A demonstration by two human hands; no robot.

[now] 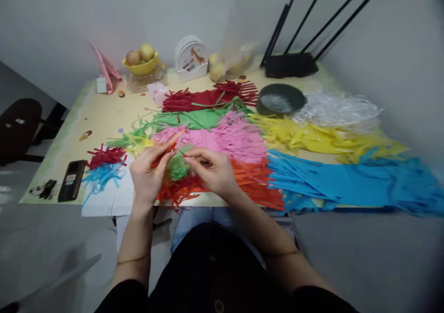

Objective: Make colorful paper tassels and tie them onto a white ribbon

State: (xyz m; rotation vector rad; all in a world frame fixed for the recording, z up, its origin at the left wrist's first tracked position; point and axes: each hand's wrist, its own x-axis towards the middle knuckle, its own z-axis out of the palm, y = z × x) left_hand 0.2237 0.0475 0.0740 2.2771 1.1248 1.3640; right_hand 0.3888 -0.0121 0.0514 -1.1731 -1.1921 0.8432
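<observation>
Above the near edge of the table, my left hand (147, 174) is closed around a bundle of orange strips (166, 149) that pokes out past the fingers. Facing it, my right hand (217, 172) pinches the end of a thin reddish strip (181, 152) between thumb and forefinger; blur hides its detail. A light green tuft (177, 168) shows between the hands. Under and behind them lie fringed pieces: orange-red (255, 181), pink (239, 137), green (199, 119) and dark red (197, 101).
To the right spread blue (360, 181) and yellow (319, 139) fringed pieces, clear strips (340, 112) and a dark round bowl (294, 98). A black router (291, 65) stands behind. On the left are small red (106, 156) and blue (104, 176) tufts and a phone (72, 181).
</observation>
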